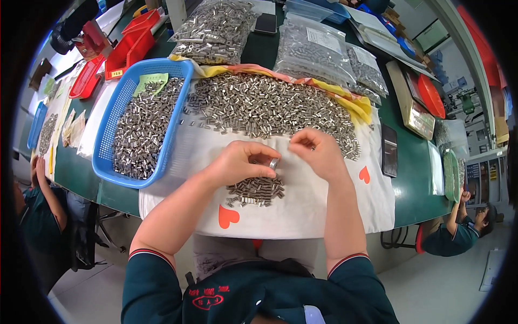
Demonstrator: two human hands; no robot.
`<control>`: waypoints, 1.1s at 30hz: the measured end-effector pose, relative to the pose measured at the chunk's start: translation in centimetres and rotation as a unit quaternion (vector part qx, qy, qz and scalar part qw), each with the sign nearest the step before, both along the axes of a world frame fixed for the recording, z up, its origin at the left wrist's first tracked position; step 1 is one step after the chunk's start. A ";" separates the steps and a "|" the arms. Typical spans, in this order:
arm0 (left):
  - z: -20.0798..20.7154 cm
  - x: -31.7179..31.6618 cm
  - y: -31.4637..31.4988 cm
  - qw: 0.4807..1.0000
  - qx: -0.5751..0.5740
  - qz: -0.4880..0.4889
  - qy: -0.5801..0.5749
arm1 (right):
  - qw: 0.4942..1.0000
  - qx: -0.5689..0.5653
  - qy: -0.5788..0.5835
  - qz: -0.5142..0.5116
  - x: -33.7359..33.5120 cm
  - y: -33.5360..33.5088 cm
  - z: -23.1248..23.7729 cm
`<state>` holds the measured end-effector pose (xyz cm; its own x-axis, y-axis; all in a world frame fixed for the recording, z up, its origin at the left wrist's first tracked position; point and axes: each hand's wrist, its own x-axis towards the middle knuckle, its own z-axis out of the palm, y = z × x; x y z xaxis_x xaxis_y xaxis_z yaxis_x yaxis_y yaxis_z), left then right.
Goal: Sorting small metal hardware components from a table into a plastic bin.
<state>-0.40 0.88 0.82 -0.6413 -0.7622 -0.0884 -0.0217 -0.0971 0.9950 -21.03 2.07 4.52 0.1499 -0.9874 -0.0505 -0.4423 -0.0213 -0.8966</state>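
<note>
Between the thumb and fingers of my left hand [246, 160] is a small silver metal sleeve [273, 163]. My right hand [319, 153] is beside it, fingers pinched together over the white cloth; whatever they hold, if anything, is too small to make out. A wide heap of short metal sleeves [270, 105] spreads just beyond both hands. Below my left hand lies a smaller pile of the same metal sleeves [256, 190]. The white cloth [302, 210] under them carries red hearts.
A blue basket [100, 135] of metal sleeves stands at my left. Clear bags of metal parts [213, 32] [307, 46] lie behind the heap, past a yellow and red cloth [359, 109]. A dark phone [389, 151] lies right. Other people sit at both sides.
</note>
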 end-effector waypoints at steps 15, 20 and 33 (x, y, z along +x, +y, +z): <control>-0.3 -0.2 -0.4 0.996 0.074 0.041 0.022 | 0.958 -0.168 0.231 -0.026 1.4 0.0 -1.7; -0.1 0.0 -0.5 0.990 0.077 0.080 0.087 | 0.996 -0.083 -0.002 0.016 2.4 1.0 0.1; -0.1 -0.4 -0.3 0.994 0.035 0.106 -0.003 | 0.945 -0.278 0.170 0.012 3.7 1.6 -1.6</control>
